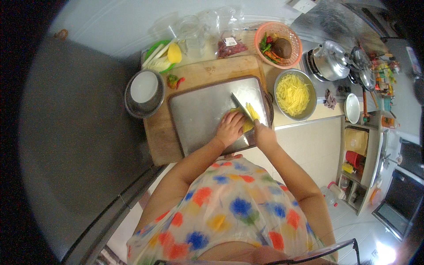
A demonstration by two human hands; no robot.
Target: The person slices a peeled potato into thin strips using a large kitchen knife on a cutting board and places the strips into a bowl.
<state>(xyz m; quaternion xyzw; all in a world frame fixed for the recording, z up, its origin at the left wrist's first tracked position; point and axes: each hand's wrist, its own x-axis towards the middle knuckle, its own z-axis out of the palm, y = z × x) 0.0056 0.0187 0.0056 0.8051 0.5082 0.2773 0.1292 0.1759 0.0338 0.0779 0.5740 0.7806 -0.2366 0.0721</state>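
My right hand (266, 135) grips the handle of a kitchen knife (241, 105), its blade pointing up and to the left. Under the spread fingers of my left hand (230, 128) lie slices of a yellow vegetable (247, 126), pressed against a metal-faced cutting board (202, 112). The blade stands right beside those fingers. A few thin yellow strips (252, 111) lie on the blade's right side. Many more yellow shreds (292, 94) fill a steel bowl (312, 111) to the right of the board. Which vegetable it is, I cannot tell.
A wooden board (157, 132) lies beneath, with chopped peppers (173, 81) on it. Nearby stand stacked bowls (144, 86), a green plate of vegetables (159, 59), a bagged red food (232, 48) and a pink basket (278, 63). A kettle (331, 63) sits on the stove at right.
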